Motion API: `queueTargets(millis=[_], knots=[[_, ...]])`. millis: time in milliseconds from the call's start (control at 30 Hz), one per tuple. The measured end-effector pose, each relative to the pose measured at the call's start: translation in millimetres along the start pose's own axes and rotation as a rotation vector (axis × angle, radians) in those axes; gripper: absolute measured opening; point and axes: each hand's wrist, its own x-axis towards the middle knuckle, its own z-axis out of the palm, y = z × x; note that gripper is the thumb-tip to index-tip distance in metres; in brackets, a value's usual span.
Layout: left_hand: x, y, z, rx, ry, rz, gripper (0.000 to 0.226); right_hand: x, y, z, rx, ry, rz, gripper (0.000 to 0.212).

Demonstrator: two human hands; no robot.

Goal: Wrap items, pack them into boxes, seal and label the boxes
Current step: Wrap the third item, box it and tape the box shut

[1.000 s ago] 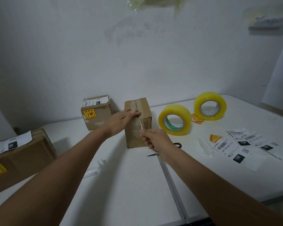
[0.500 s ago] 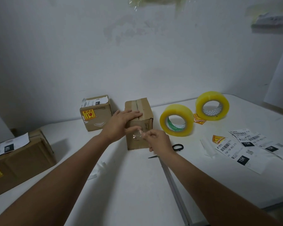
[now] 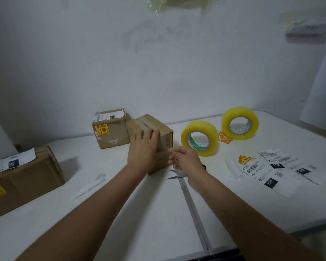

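box [image 3: 159, 134] now turned corner-on, left hand [image 3: 143, 147] flat on it, right hand [image 3: 184, 159] off

"15H" on black patches of shipping labels [image 3: 267, 174], "15H" on left box's label [image 3: 11, 162]

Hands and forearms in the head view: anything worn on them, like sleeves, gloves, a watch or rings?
Nothing worn shows. Both forearms are bare from the frame's bottom edge to the wrists, with no sleeve, cuff or band. The left hand and right hand are ungloved; no watch, bracelet or ring is visible, though the picture is slightly blurred there.
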Motion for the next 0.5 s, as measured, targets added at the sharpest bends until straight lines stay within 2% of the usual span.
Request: queueTargets(millis=[100,167,233,267,400,500], knots=[[-1,9,-10,0.081,-0.023,-0.062,0.056,5,-3,6,0.043,0.062,-0.075,0.024],[8,-7,-24,-0.183,-0.022,-0.148,0.052,8,-2,9,0.012,0.131,-0.126,0.024],[21,-37,-32,-0.593,-0.002,-0.331,0.045,7,3,11,-0.056,0.18,-0.19,0.025],[24,-50,-35,-0.71,0.012,-0.414,0.044,5,7,13,-0.107,0.193,-0.231,0.024],[21,-83,-18,-1.135,-0.083,-0.696,0.054,-5,11,27,-0.273,0.191,-0.372,0.03],[12,-80,2,-1.275,-0.099,-0.748,0.063,-4,14,40,-0.394,0.174,-0.391,0.049]])
